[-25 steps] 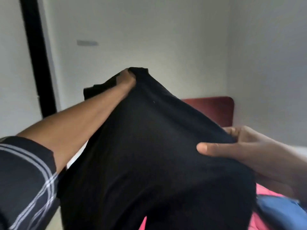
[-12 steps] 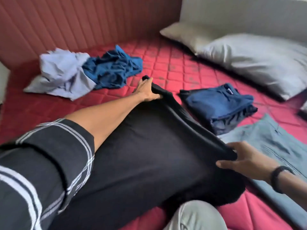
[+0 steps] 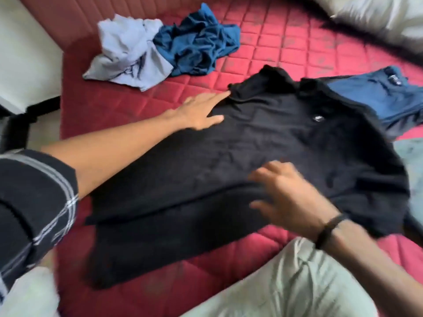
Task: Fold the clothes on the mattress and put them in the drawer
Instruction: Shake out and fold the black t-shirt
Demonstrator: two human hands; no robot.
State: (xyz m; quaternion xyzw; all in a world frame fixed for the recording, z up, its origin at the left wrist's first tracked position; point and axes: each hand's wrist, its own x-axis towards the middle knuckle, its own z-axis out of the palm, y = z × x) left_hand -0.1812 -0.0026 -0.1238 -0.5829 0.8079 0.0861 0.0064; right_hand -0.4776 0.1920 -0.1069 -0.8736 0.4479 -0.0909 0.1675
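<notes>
Hands (image 3: 201, 113) (image 3: 288, 197) flat on black shirt (image 3: 263, 143), each grip wide, on red mattress (image 3: 114, 106).

A single head-worn view looks forward and steeply down from above the person's lap, close over the red mattress (image 3: 286, 49). It faces the headboard side at 11 o'clock, with pillows (image 3: 389, 17) at 1 o'clock. Both forearms enter from 6 to 8 o'clock.

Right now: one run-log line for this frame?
stage: black shirt spread on mattress | left hand flat on it | right hand open over it | unfolded clothes remain
</notes>
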